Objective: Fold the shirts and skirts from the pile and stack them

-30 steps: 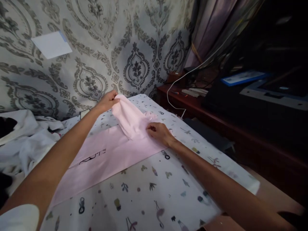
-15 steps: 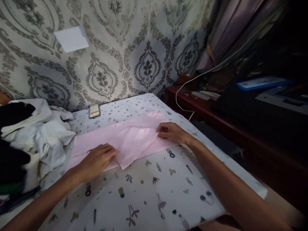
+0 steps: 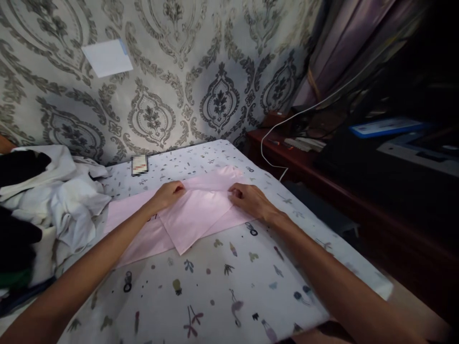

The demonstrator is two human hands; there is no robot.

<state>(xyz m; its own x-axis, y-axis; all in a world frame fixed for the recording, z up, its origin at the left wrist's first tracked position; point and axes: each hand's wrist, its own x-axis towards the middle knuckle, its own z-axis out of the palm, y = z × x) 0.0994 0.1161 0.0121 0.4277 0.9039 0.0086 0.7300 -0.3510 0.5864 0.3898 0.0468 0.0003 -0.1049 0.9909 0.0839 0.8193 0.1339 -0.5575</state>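
Observation:
A pink shirt (image 3: 195,220) lies in a long folded strip across the patterned sheet, with a sleeve-like flap turned over it and pointing toward me. My left hand (image 3: 170,195) is closed, pinching the upper left edge of that flap. On the other side, my right hand (image 3: 249,197) has its fingers curled shut on the flap's right edge. Part of some dark lettering shows on the shirt just below my left wrist; the rest is covered by my forearm and the flap.
White and black clothes (image 3: 71,200) are heaped at the left. A small card-like box (image 3: 139,165) stands by the wall. The bed's sheet (image 3: 211,296) has small printed figures. At the right, a dark red desk (image 3: 279,153) holds a white cable (image 3: 267,138) and other items.
My left hand has moved up and to the right, from the shirt's lower edge to the flap's upper left corner. My right hand has shifted slightly left, still holding the flap.

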